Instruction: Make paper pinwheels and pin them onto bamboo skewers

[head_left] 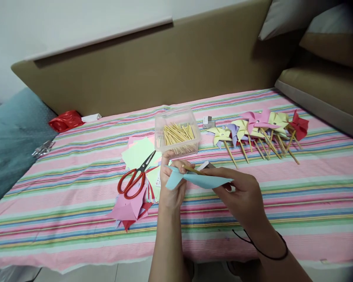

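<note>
A light blue paper pinwheel (206, 180) is held between both hands above the striped cloth. My left hand (173, 188) pinches its left side, fingers pointing up. On the right, my right hand (238, 188) has its fingers closed on the pinwheel, with a thin wooden stick (193, 169) running behind the paper between the hands. Just behind the hands, a clear plastic box (195, 135) holds many wooden sticks. Scissors with red handles (132, 183) lie left of my left hand, on stacked coloured paper.
Finished pinwheels (259, 121) in several colours lie at the right. Pink paper pieces (128, 207) are left of my left forearm. A small grey-white box (208, 122), a red bag (66, 121) and a silvery packet (43, 149) lie farther off.
</note>
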`<control>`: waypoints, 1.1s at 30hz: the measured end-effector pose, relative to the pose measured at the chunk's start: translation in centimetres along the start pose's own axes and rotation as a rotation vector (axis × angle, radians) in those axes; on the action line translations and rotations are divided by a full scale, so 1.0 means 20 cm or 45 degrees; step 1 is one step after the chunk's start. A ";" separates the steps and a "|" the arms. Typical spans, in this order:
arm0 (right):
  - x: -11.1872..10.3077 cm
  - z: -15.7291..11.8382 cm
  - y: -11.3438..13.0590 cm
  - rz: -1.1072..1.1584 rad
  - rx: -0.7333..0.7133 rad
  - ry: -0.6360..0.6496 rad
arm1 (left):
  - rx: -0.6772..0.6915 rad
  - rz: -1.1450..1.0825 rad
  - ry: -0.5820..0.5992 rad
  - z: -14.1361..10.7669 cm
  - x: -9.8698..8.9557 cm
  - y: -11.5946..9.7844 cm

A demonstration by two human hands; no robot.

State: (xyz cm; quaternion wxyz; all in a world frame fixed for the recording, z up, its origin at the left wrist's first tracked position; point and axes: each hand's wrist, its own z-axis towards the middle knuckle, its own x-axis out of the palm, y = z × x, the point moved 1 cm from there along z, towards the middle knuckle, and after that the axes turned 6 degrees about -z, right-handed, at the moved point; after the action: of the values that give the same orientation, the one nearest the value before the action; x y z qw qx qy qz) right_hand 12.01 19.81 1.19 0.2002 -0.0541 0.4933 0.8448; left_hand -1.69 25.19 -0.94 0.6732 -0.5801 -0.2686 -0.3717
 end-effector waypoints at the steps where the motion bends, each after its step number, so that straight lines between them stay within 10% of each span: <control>1: 0.00 0.00 0.00 0.011 -0.021 0.008 | 0.000 0.003 0.001 0.00 0.00 0.00; 33: 0.01 -0.01 0.00 0.021 -0.200 -0.024 | -0.005 0.091 0.064 -0.01 -0.01 -0.03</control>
State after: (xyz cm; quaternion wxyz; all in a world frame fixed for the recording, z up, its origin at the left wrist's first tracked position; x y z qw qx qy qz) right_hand 11.86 19.70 1.02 0.1931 -0.0577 0.4240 0.8829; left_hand -2.32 25.01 -0.71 0.6914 -0.5812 -0.2299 -0.3624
